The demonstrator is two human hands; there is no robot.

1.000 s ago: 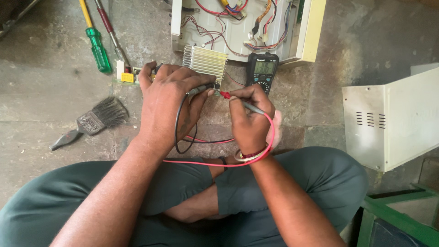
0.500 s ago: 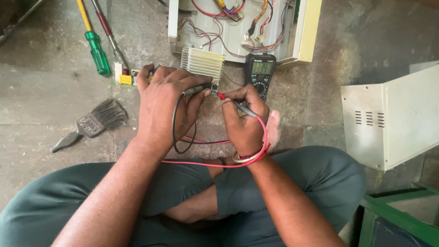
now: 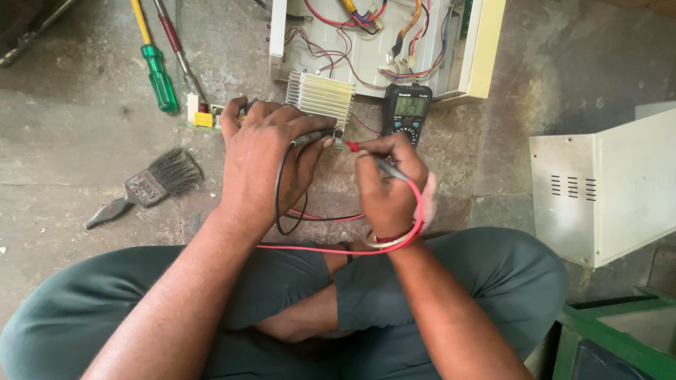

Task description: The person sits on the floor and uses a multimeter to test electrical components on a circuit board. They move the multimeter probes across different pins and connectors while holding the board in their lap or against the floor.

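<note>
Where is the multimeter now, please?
In the head view, the multimeter lies on the floor just right of the finned heat sink, beyond the right hand and against the open white case.

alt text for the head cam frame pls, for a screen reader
Seated cross-legged on a concrete floor, a person's left hand holds a black probe and right hand a red probe beside a finned heat sink. A multimeter, screwdrivers and a brush lie nearby.

hands holding probes, heatsink, multimeter
</note>
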